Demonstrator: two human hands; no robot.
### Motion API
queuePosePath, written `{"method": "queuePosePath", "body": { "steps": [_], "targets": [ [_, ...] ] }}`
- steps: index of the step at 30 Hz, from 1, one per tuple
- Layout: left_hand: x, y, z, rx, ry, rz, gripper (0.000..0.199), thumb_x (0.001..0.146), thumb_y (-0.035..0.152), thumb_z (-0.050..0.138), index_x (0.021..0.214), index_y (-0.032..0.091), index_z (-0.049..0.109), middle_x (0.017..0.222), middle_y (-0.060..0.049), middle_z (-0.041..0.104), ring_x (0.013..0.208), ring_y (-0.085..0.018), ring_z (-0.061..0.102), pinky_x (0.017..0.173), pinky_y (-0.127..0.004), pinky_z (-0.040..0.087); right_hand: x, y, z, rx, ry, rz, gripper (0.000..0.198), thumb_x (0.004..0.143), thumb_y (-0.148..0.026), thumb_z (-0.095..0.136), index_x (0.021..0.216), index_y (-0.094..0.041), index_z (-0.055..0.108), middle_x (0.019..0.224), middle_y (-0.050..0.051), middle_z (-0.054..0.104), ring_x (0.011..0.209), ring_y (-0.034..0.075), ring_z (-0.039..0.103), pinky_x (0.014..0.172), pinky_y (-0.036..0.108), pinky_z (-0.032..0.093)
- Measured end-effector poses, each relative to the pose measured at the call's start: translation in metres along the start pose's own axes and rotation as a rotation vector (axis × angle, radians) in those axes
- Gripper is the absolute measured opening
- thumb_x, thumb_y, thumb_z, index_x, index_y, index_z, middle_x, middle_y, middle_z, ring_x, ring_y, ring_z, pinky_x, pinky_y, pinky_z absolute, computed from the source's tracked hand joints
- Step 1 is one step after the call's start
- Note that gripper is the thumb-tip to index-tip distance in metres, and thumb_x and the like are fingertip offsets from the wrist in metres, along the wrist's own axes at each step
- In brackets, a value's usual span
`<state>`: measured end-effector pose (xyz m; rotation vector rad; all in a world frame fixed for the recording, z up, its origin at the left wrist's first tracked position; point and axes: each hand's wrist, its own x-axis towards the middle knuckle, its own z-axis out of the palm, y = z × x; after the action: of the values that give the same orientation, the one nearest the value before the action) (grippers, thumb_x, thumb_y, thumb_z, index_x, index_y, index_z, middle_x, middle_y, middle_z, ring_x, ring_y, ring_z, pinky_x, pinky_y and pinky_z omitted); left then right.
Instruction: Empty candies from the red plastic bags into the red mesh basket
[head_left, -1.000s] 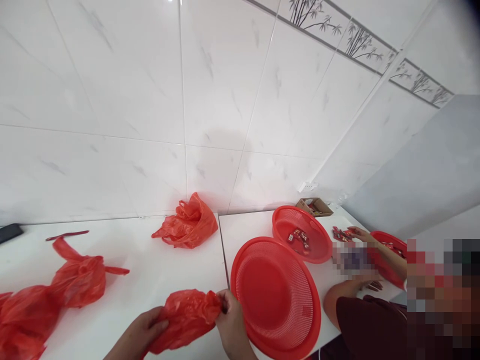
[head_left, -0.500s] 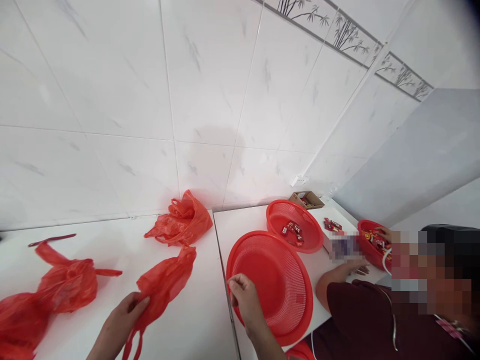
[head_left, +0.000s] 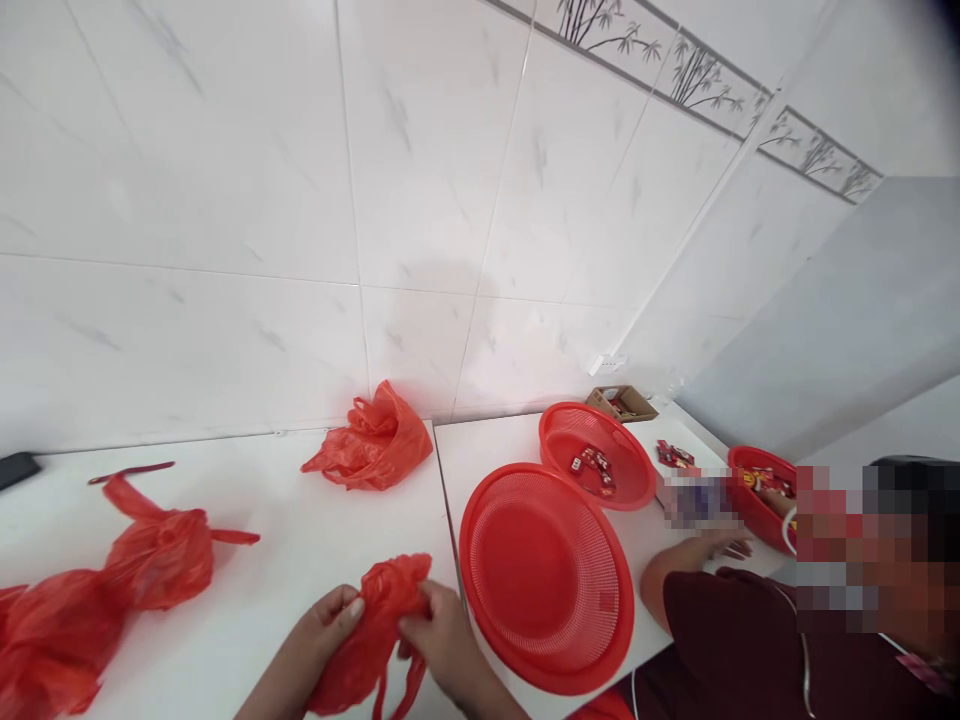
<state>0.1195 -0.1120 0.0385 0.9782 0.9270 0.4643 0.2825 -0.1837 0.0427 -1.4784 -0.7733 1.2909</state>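
Note:
A crumpled red plastic bag (head_left: pixel 375 630) is between my two hands, above the white table. My left hand (head_left: pixel 319 635) grips its left side, thumb on top. On the other side, my right hand (head_left: pixel 442 635) pinches the bag's right edge, and thin handle loops dangle below. Just right of my right hand lies a large red plastic basket (head_left: pixel 525 580) with perforated sides and nothing inside. A second crumpled red bag (head_left: pixel 390 440) rests against the wall. To the left are knotted red bags (head_left: pixel 161 560) with stretched ends.
A smaller red basket (head_left: pixel 555 430) holds several small wrapped packets (head_left: pixel 596 470). Behind it stands a cardboard box (head_left: pixel 621 402). At the right, a person in a dark red shirt (head_left: pixel 727 630) reaches into another red basket (head_left: pixel 761 515). A dark object (head_left: pixel 19 468) and a thin dark red strip (head_left: pixel 131 472) lie left.
My right hand has moved left from over the large basket and taken hold of the bag. My left hand has shifted right with the bag, now more bunched up.

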Motion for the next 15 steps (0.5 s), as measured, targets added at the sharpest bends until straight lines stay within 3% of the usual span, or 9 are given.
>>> {"method": "queuePosePath", "body": {
  "steps": [4, 11, 15],
  "targets": [
    [-0.007, 0.023, -0.026, 0.027, 0.197, 0.026, 0.044, 0.071, 0.059, 0.067, 0.068, 0.022, 0.043, 0.057, 0.006, 0.051, 0.052, -0.011, 0.043, 0.053, -0.023, 0.035, 0.011, -0.007, -0.033, 0.167, 0.240, -0.035, 0.012, 0.076, -0.030, 0.057, 0.074, -0.018, 0.054, 0.057, -0.002, 0.057, 0.055, 0.011, 0.050, 0.058, 0.024, 0.039],
    [-0.005, 0.040, -0.039, 0.482, 0.481, 0.207, 0.025, 0.075, 0.044, 0.057, 0.066, 0.022, 0.047, 0.059, 0.005, 0.047, 0.058, -0.015, 0.046, 0.057, -0.026, 0.036, 0.017, -0.024, -0.062, 0.128, 0.195, -0.076, 0.012, 0.074, -0.029, 0.060, 0.071, -0.019, 0.054, 0.058, -0.004, 0.048, 0.055, 0.011, 0.042, 0.057, 0.026, 0.035],
    [-0.002, 0.038, -0.056, 0.794, 0.554, 0.329, 0.014, 0.075, 0.031, 0.053, 0.064, 0.023, 0.048, 0.071, 0.002, 0.054, 0.065, -0.017, 0.050, 0.060, -0.027, 0.036, 0.017, -0.030, -0.067, 0.066, 0.113, -0.042, 0.021, 0.077, -0.033, 0.058, 0.064, -0.022, 0.045, 0.056, -0.006, 0.041, 0.053, 0.011, 0.036, 0.054, 0.026, 0.032]
  ]
}}
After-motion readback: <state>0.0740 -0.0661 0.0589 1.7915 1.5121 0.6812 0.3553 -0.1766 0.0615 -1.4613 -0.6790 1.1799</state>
